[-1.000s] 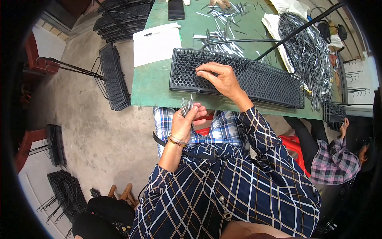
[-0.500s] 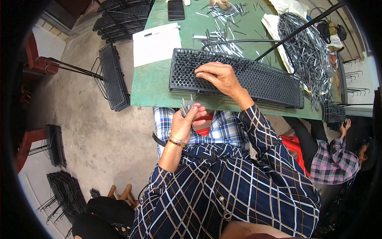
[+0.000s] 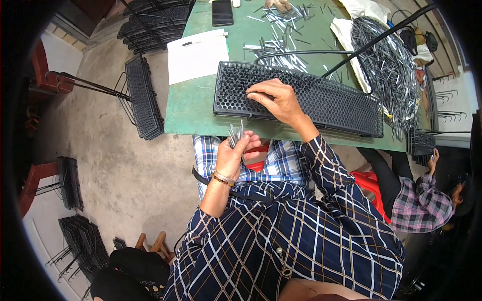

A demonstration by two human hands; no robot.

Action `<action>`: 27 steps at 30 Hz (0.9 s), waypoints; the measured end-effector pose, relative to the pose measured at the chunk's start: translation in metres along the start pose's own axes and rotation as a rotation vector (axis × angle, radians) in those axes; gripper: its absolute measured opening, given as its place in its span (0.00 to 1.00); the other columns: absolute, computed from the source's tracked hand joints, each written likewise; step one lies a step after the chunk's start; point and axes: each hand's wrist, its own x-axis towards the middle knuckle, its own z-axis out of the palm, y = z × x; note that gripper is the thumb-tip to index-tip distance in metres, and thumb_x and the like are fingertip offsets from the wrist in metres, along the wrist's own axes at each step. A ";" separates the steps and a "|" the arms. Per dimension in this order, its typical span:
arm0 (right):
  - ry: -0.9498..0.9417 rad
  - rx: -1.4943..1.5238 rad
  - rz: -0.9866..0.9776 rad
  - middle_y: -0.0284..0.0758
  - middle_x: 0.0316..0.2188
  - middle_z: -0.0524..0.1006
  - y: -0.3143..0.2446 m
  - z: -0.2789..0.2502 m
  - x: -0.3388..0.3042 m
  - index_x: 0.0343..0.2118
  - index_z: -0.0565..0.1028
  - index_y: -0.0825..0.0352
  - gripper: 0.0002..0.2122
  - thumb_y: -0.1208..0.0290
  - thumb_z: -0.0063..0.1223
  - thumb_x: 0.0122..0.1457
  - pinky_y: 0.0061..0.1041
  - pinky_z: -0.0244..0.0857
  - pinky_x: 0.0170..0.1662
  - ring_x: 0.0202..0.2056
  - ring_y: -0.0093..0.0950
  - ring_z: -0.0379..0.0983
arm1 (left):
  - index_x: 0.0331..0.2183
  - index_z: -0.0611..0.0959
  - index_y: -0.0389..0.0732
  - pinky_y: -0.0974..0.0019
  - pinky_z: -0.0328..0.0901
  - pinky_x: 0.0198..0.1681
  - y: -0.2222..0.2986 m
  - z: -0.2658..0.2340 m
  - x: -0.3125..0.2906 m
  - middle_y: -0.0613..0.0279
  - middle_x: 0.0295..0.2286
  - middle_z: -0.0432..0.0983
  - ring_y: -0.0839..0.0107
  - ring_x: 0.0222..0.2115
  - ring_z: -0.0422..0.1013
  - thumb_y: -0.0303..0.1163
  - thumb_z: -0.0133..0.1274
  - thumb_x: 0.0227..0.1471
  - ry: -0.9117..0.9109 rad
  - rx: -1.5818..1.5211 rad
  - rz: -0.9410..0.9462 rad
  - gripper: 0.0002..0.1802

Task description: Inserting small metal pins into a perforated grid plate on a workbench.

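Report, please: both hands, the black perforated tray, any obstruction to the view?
Left hand: holding thin grey strips. Right hand: over black perforated tray, grip unclear. Tray: on green table. View: right hand hides part of tray.

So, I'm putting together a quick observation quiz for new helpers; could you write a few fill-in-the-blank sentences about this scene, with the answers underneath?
1. The person's ____ hand holds a bunch of thin strips.
2. The other hand is at a perforated tray, coloured ____.
3. A phone lies on the ____ tabletop.
4. The largest heap of strips lies toward the picture's ____ side.

Missing words: left; black; green; right.
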 end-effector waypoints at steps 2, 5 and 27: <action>-0.016 0.000 0.002 0.31 0.29 0.79 -0.001 0.000 -0.001 0.31 0.79 0.65 0.06 0.73 0.57 0.50 0.25 0.63 0.40 0.33 0.26 0.75 | 0.41 0.75 0.34 0.68 0.73 0.33 0.000 0.000 -0.001 0.53 0.36 0.76 0.68 0.36 0.74 0.33 0.49 0.55 0.001 -0.008 0.000 0.14; -0.005 -0.019 0.012 0.32 0.28 0.79 0.001 0.003 -0.004 0.31 0.79 0.65 0.05 0.73 0.57 0.50 0.25 0.62 0.40 0.32 0.27 0.74 | 0.41 0.75 0.35 0.67 0.73 0.33 0.001 0.002 0.000 0.53 0.36 0.76 0.68 0.35 0.74 0.33 0.49 0.55 0.001 -0.002 -0.002 0.14; 0.131 -0.188 -0.072 0.36 0.29 0.77 -0.005 0.026 -0.006 0.33 0.77 0.67 0.08 0.73 0.57 0.49 0.28 0.62 0.38 0.33 0.33 0.72 | 0.42 0.75 0.34 0.69 0.73 0.32 -0.002 0.001 0.002 0.54 0.36 0.76 0.69 0.35 0.74 0.32 0.49 0.55 -0.019 -0.013 -0.008 0.14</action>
